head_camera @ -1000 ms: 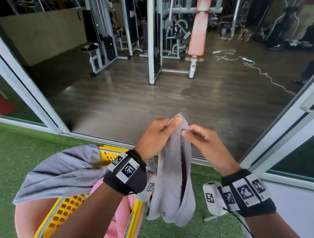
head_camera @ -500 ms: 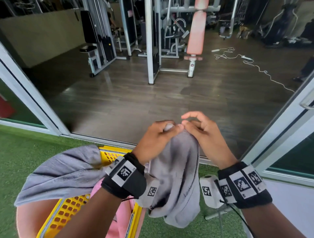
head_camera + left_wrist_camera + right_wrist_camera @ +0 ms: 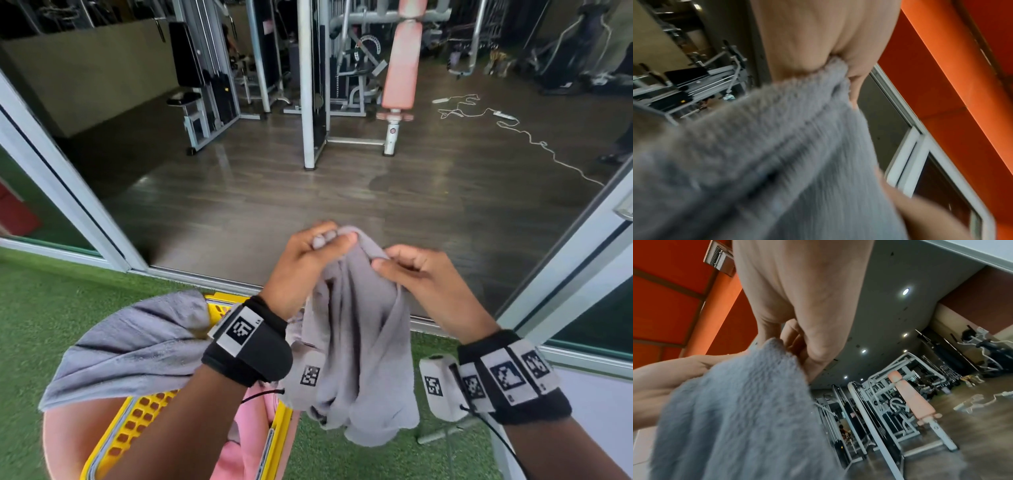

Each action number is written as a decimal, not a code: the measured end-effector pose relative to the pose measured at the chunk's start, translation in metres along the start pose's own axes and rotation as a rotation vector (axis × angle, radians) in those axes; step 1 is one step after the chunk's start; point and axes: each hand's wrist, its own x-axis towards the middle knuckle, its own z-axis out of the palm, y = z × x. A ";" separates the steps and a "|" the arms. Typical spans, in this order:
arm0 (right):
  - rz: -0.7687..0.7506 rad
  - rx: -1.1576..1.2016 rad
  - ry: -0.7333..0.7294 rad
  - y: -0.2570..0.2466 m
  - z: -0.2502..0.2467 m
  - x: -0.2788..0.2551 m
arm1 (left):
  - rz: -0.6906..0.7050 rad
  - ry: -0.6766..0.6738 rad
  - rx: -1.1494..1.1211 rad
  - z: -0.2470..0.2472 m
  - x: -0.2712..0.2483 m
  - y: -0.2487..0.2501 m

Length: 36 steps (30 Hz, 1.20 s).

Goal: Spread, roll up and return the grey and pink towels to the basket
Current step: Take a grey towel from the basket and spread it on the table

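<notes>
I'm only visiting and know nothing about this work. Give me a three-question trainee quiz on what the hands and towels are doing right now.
1. True or false: both hands hold the same grey towel.
2. Which part of it does the left hand pinch? A) top edge B) bottom hem C) middle
3. Fill in: a second grey towel is draped over the rim of the yellow ____.

Key
1. True; the right hand pinches it beside the left hand.
2. A; the rest hangs down bunched.
3. basket; a pink towel lies inside it.
</notes>
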 end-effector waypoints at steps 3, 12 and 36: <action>0.005 -0.061 -0.013 0.006 0.000 -0.008 | -0.059 0.081 -0.109 -0.002 0.004 0.001; 0.027 -0.184 -0.001 0.012 -0.002 0.000 | 0.024 0.027 -0.100 0.006 0.001 0.006; 0.018 -0.266 0.041 0.007 0.018 -0.005 | -0.229 -0.124 -0.030 0.006 -0.037 -0.021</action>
